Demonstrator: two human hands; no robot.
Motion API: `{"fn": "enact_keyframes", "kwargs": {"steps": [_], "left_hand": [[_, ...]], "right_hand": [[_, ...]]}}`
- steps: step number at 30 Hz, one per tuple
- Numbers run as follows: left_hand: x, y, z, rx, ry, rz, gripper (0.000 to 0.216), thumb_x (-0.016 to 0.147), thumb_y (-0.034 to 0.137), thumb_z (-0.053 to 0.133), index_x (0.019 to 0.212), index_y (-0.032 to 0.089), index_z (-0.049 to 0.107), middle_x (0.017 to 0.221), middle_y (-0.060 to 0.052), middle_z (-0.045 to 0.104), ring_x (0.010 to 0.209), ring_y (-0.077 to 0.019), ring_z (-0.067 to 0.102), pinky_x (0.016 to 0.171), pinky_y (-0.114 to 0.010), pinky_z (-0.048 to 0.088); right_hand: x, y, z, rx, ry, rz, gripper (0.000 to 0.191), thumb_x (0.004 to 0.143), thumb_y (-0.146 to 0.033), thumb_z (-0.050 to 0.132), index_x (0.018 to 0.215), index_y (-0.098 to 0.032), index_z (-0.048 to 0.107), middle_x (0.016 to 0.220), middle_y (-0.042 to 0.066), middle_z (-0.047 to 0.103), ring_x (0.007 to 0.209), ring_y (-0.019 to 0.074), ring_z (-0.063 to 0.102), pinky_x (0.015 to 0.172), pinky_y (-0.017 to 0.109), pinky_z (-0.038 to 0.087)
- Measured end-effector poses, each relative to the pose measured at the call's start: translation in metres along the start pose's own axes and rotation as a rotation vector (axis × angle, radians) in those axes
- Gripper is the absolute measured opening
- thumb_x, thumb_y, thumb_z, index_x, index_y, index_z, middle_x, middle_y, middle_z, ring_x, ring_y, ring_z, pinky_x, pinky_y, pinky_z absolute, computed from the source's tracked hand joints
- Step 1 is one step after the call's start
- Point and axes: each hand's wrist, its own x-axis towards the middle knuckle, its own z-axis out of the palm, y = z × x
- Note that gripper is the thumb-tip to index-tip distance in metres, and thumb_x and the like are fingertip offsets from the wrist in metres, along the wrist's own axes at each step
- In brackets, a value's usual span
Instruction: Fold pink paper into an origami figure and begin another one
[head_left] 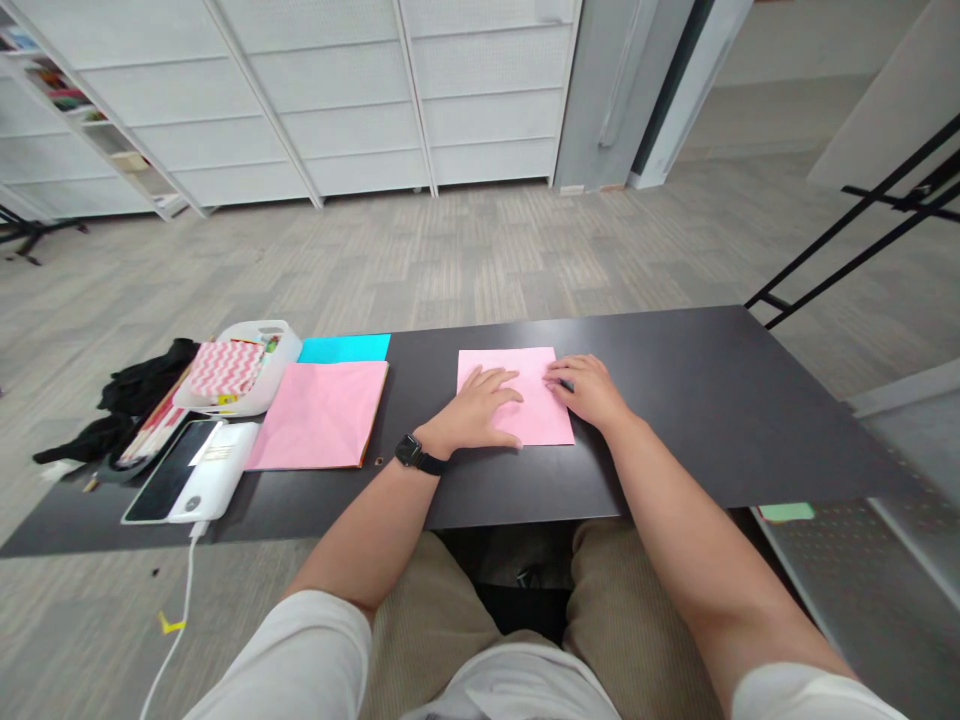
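A square sheet of pink paper point(536, 425) lies flat on the dark table in front of me. My left hand point(484, 408) rests on its left part, palm down with the fingers spread. At the sheet's right edge, the fingers of my right hand point(589, 388) are bent and drawn together, touching the paper. A small dark thing point(567, 385) shows between those fingers; its kind cannot be made out. A black watch point(418, 453) is on my left wrist.
Left on the dark table point(675, 400) lie a pink paper stack point(322, 415), a cyan sheet point(345, 348), a white basket point(277, 365), a phone point(176, 470) beside a white device point(217, 475) with a cable, and black cloth point(146, 375). A black-framed stand point(847, 220) rises at right.
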Motion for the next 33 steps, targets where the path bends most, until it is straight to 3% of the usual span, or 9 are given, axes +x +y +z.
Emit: {"fn": "enact_keyframes", "kwargs": {"steps": [3,6,12,16,20,23,27,31,33], "left_hand": [[0.000,0.006,-0.004,-0.095,-0.028,0.086,0.042,0.079,0.054,0.090,0.105,0.025,0.074,0.146,-0.011,0.064,0.139,-0.0323,0.056,0.124,-0.050,0.039],[0.001,0.010,-0.005,-0.111,-0.020,0.092,0.025,0.084,0.040,0.086,0.097,0.024,0.072,0.136,-0.009,0.067,0.130,-0.0291,0.061,0.116,-0.045,0.046],[0.004,0.012,-0.007,-0.125,0.012,0.137,0.013,0.089,0.031,0.077,0.095,0.023,0.070,0.122,-0.008,0.072,0.117,-0.0262,0.066,0.109,-0.042,0.050],[0.003,0.010,-0.009,-0.220,0.043,0.108,0.013,0.094,0.032,0.072,0.104,0.023,0.070,0.113,-0.007,0.076,0.110,-0.0240,0.070,0.103,-0.038,0.053],[0.001,0.005,-0.008,-0.310,0.125,0.026,0.017,0.099,0.034,0.067,0.109,0.022,0.072,0.114,-0.008,0.076,0.107,-0.0223,0.072,0.100,-0.036,0.055],[0.002,0.001,-0.009,-0.369,0.182,-0.012,0.018,0.099,0.036,0.067,0.108,0.022,0.073,0.113,-0.008,0.077,0.107,-0.0225,0.073,0.102,-0.038,0.055],[0.001,-0.011,-0.019,-0.466,0.251,-0.067,0.021,0.102,0.036,0.061,0.109,0.022,0.075,0.118,-0.008,0.078,0.114,-0.0239,0.072,0.108,-0.041,0.053],[-0.009,-0.034,-0.032,-0.491,0.476,-0.233,0.029,0.098,0.019,0.047,0.111,0.020,0.072,0.116,-0.008,0.077,0.112,-0.0228,0.072,0.107,-0.042,0.055],[-0.014,-0.041,-0.036,-0.401,0.471,-0.214,0.037,0.087,0.011,0.051,0.118,0.019,0.069,0.121,-0.009,0.074,0.115,-0.0232,0.070,0.109,-0.043,0.054]], "right_hand": [[0.000,-0.001,0.004,0.010,0.000,0.018,0.019,0.098,-0.031,0.067,0.107,-0.033,0.083,0.125,0.004,0.079,0.122,0.0318,0.066,0.118,0.064,0.034],[-0.001,-0.002,0.004,0.028,0.019,0.027,0.018,0.098,-0.030,0.067,0.107,-0.033,0.082,0.125,0.004,0.080,0.122,0.0324,0.067,0.120,0.068,0.029],[0.000,-0.003,0.001,0.066,0.032,0.026,0.019,0.096,-0.027,0.066,0.106,-0.031,0.082,0.122,0.003,0.080,0.121,0.0332,0.068,0.119,0.068,0.033],[0.000,0.006,-0.004,0.177,0.070,-0.050,0.045,0.086,-0.006,0.056,0.115,-0.030,0.081,0.123,0.004,0.080,0.118,0.0282,0.070,0.110,0.054,0.048],[-0.003,0.010,-0.008,0.254,0.037,-0.151,0.063,0.074,0.001,0.054,0.122,-0.032,0.079,0.135,0.005,0.074,0.128,0.0276,0.066,0.115,0.053,0.046],[-0.005,0.007,-0.009,0.289,0.010,-0.201,0.054,0.077,-0.006,0.064,0.120,-0.033,0.079,0.140,0.006,0.070,0.131,0.0295,0.063,0.116,0.055,0.044],[-0.003,0.004,-0.011,0.308,0.063,-0.154,0.027,0.082,-0.016,0.072,0.102,-0.032,0.083,0.119,0.006,0.076,0.116,0.0282,0.069,0.109,0.051,0.050],[0.000,0.007,-0.019,0.376,0.178,-0.024,0.019,0.092,-0.024,0.067,0.101,-0.029,0.083,0.107,0.005,0.078,0.103,0.0247,0.073,0.098,0.043,0.056],[0.001,0.010,-0.021,0.397,0.219,0.037,0.017,0.094,-0.029,0.067,0.099,-0.029,0.082,0.106,0.005,0.079,0.102,0.0247,0.074,0.097,0.042,0.057]]}}
